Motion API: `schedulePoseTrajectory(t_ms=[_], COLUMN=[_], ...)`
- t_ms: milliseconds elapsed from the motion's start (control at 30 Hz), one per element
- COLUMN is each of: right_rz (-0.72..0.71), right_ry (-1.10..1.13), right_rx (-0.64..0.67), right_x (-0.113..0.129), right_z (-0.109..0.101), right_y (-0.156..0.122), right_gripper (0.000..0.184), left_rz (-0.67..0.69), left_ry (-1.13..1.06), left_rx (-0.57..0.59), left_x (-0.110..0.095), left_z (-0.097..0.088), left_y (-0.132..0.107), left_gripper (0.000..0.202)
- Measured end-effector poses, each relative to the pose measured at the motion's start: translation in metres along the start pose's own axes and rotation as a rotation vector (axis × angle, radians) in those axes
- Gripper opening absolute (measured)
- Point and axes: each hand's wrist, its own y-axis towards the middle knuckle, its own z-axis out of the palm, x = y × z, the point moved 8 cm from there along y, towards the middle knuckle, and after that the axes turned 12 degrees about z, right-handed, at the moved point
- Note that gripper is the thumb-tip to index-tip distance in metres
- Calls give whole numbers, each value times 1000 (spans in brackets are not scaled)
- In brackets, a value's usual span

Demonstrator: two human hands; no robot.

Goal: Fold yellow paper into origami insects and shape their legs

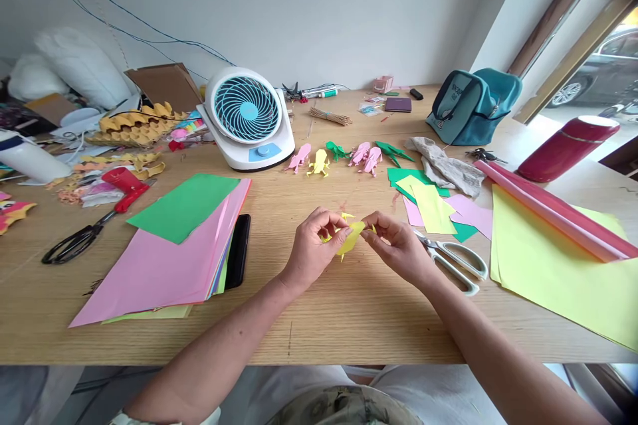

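Observation:
Between my two hands is a yellow folded paper figure (351,239), held just above the table near its middle. My left hand (319,242) pinches its left side between thumb and fingers. At its right end, my right hand (396,246) grips it with fingertips closed. Thin folded points stick out from the figure; parts of it are hidden behind my fingers. Beyond my hands stands a row of finished-looking paper figures: a yellow one (318,163), a green one (337,150), a long green one (393,152) and several pink ones (373,160).
White-handled scissors (456,262) lie beside my right wrist, near paper scraps (431,206). Yellow sheets (563,279) and a red bottle (568,148) are at right. Pink and green sheets (169,265), a phone (239,252) and black-handled scissors (80,242) lie left. A fan (249,119) stands behind.

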Motion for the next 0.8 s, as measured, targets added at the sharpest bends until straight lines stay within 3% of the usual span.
schedulePoseTrajectory(t_ms=[100, 233, 367, 467, 533, 633, 800], right_rz=[-31, -66, -80, -57, -79, -157, -116], right_ry=[15, 56, 84, 130, 100, -53, -61], right_rx=[-56, -72, -94, -150, -283, -438, -373], right_x=[4, 4, 2, -1, 3, 15, 15], right_z=[-3, -3, -5, -9, -18, -25, -16], right_y=[-2, -2, 0, -1, -5, -14, -12], right_gripper=[7, 7, 7, 22, 27, 9, 10], left_rz=[-103, -315, -405, -451, -435, -355, -225], left_ry=[-112, -424, -600, -647, -611, -518, -327], left_rx=[-52, -105, -165, -175, -185, -204, -141], left_x=[11, 28, 30, 31, 31, 30, 25], left_z=[3, 14, 19, 22, 20, 15, 13], left_y=[-4, -12, -15, -17, -18, -18, -16], left_gripper=[8, 22, 36, 48, 49, 41, 23])
